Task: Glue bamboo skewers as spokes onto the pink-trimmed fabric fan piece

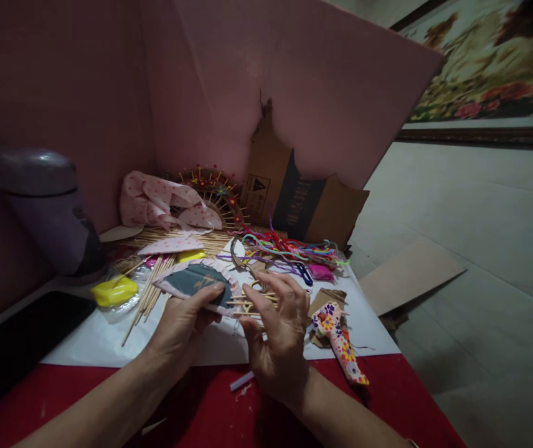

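Left hand (177,330) gripping fabric-edged dark piece (196,278), right hand (278,330) at its sticks (252,303), purple tumbler (56,218)

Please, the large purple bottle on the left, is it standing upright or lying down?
Upright: the purple bottle stands on its base, with its lid at the top.

red table (378,404), white paper (84,348) spread over it, clear glue stick (241,381), black phone (28,342) at left
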Available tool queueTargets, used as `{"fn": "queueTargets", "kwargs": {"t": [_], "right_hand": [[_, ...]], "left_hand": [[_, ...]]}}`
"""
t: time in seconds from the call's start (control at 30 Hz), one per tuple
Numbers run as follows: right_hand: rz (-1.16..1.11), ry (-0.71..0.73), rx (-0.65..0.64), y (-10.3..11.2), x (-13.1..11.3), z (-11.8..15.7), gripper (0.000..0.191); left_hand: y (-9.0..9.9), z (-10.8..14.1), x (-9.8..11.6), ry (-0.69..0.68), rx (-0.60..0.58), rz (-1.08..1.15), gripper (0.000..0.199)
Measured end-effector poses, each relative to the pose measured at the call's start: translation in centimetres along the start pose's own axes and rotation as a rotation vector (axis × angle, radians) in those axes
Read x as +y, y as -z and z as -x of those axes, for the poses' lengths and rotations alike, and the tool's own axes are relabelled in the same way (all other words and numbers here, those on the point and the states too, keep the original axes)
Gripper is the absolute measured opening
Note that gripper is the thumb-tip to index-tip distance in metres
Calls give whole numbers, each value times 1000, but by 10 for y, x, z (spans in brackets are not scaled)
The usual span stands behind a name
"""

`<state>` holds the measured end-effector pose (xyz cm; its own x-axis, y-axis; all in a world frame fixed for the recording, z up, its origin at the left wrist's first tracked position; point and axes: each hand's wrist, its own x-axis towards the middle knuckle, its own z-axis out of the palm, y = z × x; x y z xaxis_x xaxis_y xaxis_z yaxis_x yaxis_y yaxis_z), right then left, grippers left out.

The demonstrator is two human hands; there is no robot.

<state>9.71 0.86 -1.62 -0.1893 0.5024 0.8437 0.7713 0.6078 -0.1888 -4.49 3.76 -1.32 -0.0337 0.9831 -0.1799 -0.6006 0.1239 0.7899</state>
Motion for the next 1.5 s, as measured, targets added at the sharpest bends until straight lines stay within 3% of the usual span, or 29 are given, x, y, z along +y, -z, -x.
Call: {"fn": "queueTargets", "kwargs": {"t": [0.27,0.37,0.43,0.5,0.6,0.7,0.83,0.9,1.03,1.1,1.23,1.4,1.5], "right_hand": [[-152,-74,309,11,15,-13,19],[-275,-260,441,17,25,-26,7],[-378,-433,445,23,35,-35,9],[-490,-587,393,29,47,-40,15],[-583,-697,221,37,67,-40,22],[-481,-687,49,46,89,-34,26],[-229,-627,41,69,116,-24,24],[-103,-590,-58,83,124,-19,23],[129,-498,-407,102,120,-7,20],[199,-459,-522,106,112,0,18],[303,-435,-614,108,100,15,20],[377,-532,-727,99,102,31,47],[345,-564,-767,93,105,38,50]], "left_hand": [[0,-2,4,38,-32,2,3],[1,-3,5,43,-39,-2,3],[1,-4,7,54,-31,11,4],[0,-3,9,55,-23,40,5],[-3,-2,13,39,4,84,7],[-6,-2,17,15,36,126,10],[-7,-4,16,16,38,142,11],[-7,-3,15,32,40,154,12],[-11,2,17,82,65,156,16],[-12,5,18,105,64,152,17],[-11,5,16,120,48,144,14],[-7,3,10,92,1,107,8],[-5,3,8,77,-24,92,6]]}}
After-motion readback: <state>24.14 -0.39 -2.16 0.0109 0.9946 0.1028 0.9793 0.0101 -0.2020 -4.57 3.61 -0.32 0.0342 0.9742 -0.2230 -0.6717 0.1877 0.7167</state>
